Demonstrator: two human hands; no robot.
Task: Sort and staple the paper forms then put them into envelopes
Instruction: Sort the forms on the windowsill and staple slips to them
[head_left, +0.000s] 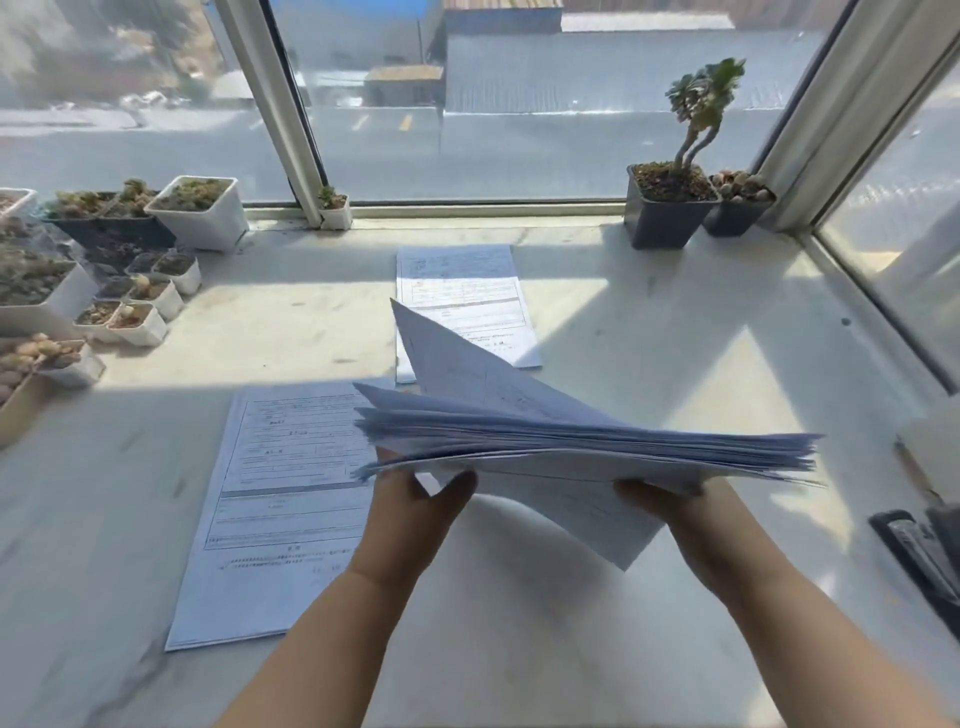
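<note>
Sorting barely begun, in my judgement: one form (280, 499) lies near me at left, another (462, 296) farther off by the window, while my left hand (415, 512) and right hand (675, 506) grip the thick stack (597, 441) from beneath, above the counter (649, 322). Stapling and enveloping remain. Open room lies ahead and right; plant pots (130, 312) crowd the left edge, a stapler (919, 551) the right.
</note>
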